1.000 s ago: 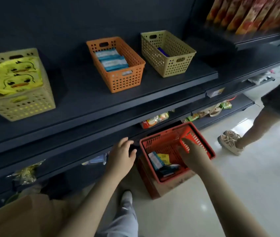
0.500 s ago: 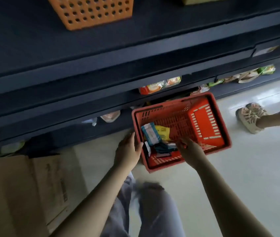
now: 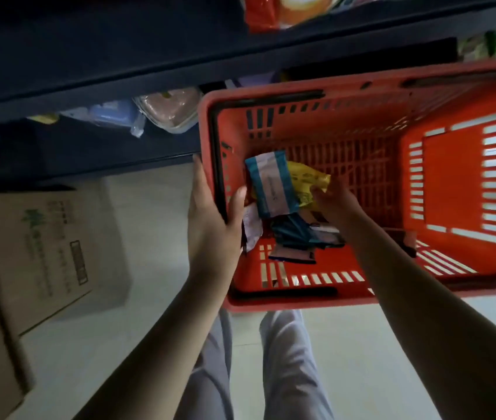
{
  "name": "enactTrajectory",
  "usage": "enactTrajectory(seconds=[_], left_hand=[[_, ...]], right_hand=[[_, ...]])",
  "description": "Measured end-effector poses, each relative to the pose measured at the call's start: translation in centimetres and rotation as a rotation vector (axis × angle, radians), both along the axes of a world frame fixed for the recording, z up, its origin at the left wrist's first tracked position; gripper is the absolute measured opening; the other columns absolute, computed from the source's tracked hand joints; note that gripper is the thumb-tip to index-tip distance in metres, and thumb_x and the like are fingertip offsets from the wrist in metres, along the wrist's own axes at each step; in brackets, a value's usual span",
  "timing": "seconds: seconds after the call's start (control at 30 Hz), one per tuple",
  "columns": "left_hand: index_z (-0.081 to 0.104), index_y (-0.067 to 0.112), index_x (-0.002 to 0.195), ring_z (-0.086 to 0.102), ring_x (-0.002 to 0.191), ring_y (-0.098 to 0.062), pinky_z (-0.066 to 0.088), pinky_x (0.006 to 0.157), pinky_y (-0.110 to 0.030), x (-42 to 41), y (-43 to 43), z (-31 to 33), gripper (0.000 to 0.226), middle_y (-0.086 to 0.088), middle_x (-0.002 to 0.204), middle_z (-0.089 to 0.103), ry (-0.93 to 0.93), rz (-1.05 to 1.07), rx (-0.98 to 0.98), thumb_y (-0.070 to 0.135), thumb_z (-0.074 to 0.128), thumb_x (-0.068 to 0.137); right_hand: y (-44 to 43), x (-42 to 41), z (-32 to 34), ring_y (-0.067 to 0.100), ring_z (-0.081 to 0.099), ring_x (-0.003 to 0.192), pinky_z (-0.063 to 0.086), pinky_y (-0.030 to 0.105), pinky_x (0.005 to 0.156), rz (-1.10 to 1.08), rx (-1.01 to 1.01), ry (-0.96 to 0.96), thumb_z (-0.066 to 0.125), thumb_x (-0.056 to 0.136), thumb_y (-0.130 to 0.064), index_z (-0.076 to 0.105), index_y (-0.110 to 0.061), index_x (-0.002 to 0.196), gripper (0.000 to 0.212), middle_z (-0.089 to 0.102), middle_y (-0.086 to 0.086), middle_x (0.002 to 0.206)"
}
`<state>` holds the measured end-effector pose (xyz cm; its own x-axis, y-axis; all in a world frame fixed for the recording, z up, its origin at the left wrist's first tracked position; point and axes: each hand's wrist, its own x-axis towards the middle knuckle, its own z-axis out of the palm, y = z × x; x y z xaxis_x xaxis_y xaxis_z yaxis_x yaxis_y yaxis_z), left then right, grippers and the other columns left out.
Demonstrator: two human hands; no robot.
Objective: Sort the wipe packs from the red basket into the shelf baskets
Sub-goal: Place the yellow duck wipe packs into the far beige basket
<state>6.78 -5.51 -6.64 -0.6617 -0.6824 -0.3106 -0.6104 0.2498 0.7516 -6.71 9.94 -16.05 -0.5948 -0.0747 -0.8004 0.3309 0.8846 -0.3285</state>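
Note:
The red basket (image 3: pixel 301 95) fills the right half of the head view, seen from above, on the floor by the dark shelf. My left hand (image 3: pixel 213 219) grips its left rim, thumb hooked inside. My right hand (image 3: pixel 336 204) is down inside the basket, its fingers curled on the edge of a yellow wipe pack (image 3: pixel 310 178); the fingertips are hidden. A blue-and-white wipe pack (image 3: pixel 272 184) leans tilted against the yellow one, between my two hands. Dark teal packs (image 3: pixel 295 234) lie on the basket floor beneath. The shelf baskets are out of view.
Dark shelf boards (image 3: pixel 119 71) run across the top, with wrapped goods (image 3: pixel 167 110) tucked underneath. Cardboard boxes (image 3: pixel 52 247) stand on the pale floor at the left. My grey-trousered legs (image 3: pixel 286 359) are below the basket.
My view has dropped from the shelf baskets down to the red basket, now close. My left hand took hold of the basket rim. My right hand reached onto the packs.

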Motion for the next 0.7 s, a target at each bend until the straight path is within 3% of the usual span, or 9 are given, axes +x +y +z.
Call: enactTrajectory(seconds=[0.1,0.3,0.4,0.47,0.53,0.63,0.7], left_hand=[[0.008,0.032,0.153,0.050,0.127,-0.003,0.042,0.096,-0.011,0.0,0.1,0.0,0.071,0.011,0.143,0.047,0.005,-0.002,0.000,0.047,0.048,0.096],[0.010,0.032,0.153,0.057,0.119,-0.006,0.055,0.093,-0.032,0.0,0.1,-0.4,0.069,0.009,0.135,0.054,0.035,-0.006,0.020,0.046,0.049,0.097],[0.010,0.030,0.153,0.056,0.122,-0.007,0.054,0.094,-0.035,0.0,0.0,-0.6,0.070,0.007,0.138,0.052,0.043,-0.011,0.024,0.046,0.049,0.097],[0.010,0.029,0.153,0.055,0.124,-0.009,0.054,0.095,-0.036,0.1,-0.1,-0.7,0.071,0.006,0.141,0.050,0.045,-0.014,0.022,0.047,0.049,0.097],[0.009,0.029,0.153,0.054,0.125,-0.010,0.054,0.094,-0.037,0.1,-0.2,-0.8,0.071,0.004,0.142,0.049,0.042,-0.019,0.010,0.049,0.048,0.096],[0.009,0.029,0.152,0.054,0.124,-0.010,0.054,0.095,-0.037,0.1,-0.1,-0.9,0.072,0.004,0.142,0.049,0.039,-0.028,-0.001,0.049,0.049,0.096],[0.008,0.030,0.152,0.054,0.125,-0.011,0.054,0.095,-0.038,0.1,-0.1,-0.9,0.072,0.004,0.143,0.048,0.033,-0.031,-0.003,0.050,0.048,0.096]], right_hand=[[-0.6,0.2,-1.8,0.038,0.053,0.119,0.049,0.044,0.094,-0.141,0.001,0.009,0.061,0.089,-0.044,0.042,-0.012,0.138,0.061,0.048,0.017,0.136],[-1.3,-0.6,-3.2,0.030,0.063,0.102,0.055,0.046,0.087,-0.459,-0.046,-0.073,0.073,0.075,-0.051,0.059,-0.010,0.122,0.064,0.064,0.012,0.112],[-1.6,-0.9,-3.6,0.030,0.058,0.109,0.052,0.045,0.092,-0.461,0.006,-0.079,0.072,0.072,-0.059,0.053,-0.011,0.129,0.077,0.056,0.013,0.125],[-1.7,-0.8,-3.6,0.031,0.051,0.122,0.047,0.046,0.100,-0.527,-0.004,-0.060,0.077,0.071,-0.053,0.038,-0.011,0.139,0.089,0.045,0.012,0.140],[-1.5,-0.7,-3.4,0.030,0.048,0.125,0.045,0.046,0.103,-0.633,-0.032,-0.065,0.080,0.071,-0.046,0.035,-0.009,0.139,0.089,0.046,0.009,0.137],[-1.0,-0.7,-4.0,0.032,0.063,0.106,0.052,0.052,0.092,-0.681,-0.138,-0.123,0.083,0.050,-0.059,0.062,-0.018,0.108,0.073,0.065,0.009,0.113],[-0.9,-0.8,-4.5,0.032,0.065,0.101,0.054,0.052,0.089,-0.601,-0.139,-0.126,0.076,0.048,-0.068,0.065,-0.018,0.103,0.075,0.067,0.010,0.109]])
